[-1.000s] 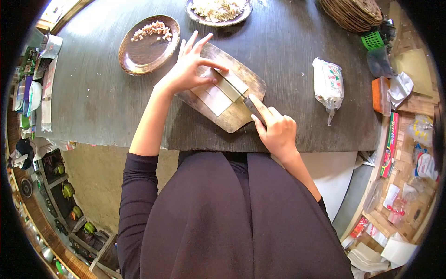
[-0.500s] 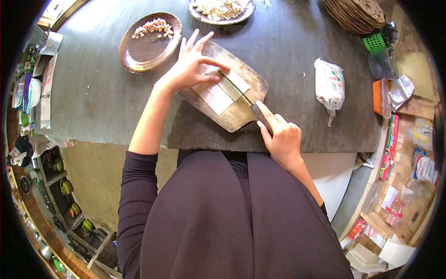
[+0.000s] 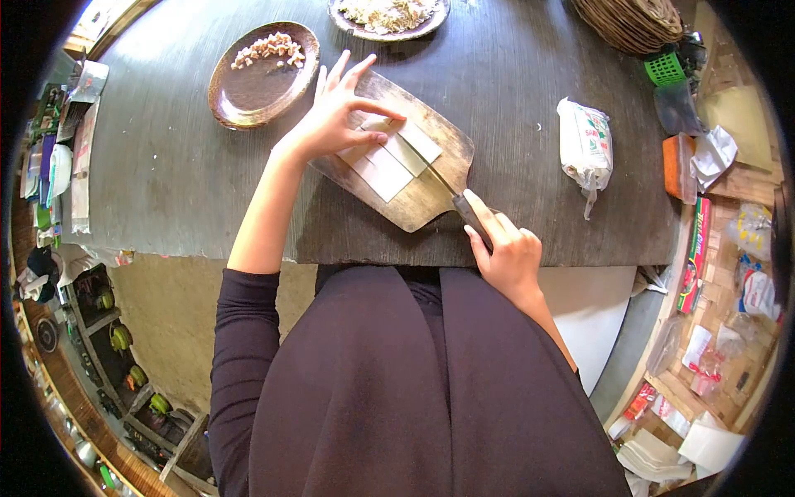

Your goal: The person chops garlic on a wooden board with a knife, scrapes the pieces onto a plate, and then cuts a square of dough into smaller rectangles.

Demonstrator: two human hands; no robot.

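Observation:
A flat white slab (image 3: 378, 172), its exact kind not clear, lies on the wooden cutting board (image 3: 447, 142) and is split lengthwise into strips. My left hand (image 3: 331, 120) holds the slab down at its far end with thumb and forefinger, while the other fingers stretch up and away. Between thumb and forefinger runs the blade of a knife (image 3: 472, 222), lying along the slab. My right hand (image 3: 509, 253) grips the dark handle beyond the board's near right edge, forefinger along its top.
A brown plate (image 3: 257, 103) with small diced pieces stands left of the board. Behind is a plate (image 3: 406, 35) of pale shreds. To the right lies a white plastic packet (image 3: 585, 145); a wicker stack (image 3: 633, 23) and green basket (image 3: 665, 69) sit at the far right.
The knife and my right hand have shifted slightly right and toward me, drawing the blade back along the slab. My left hand keeps its hold; the whole view has shifted a little.

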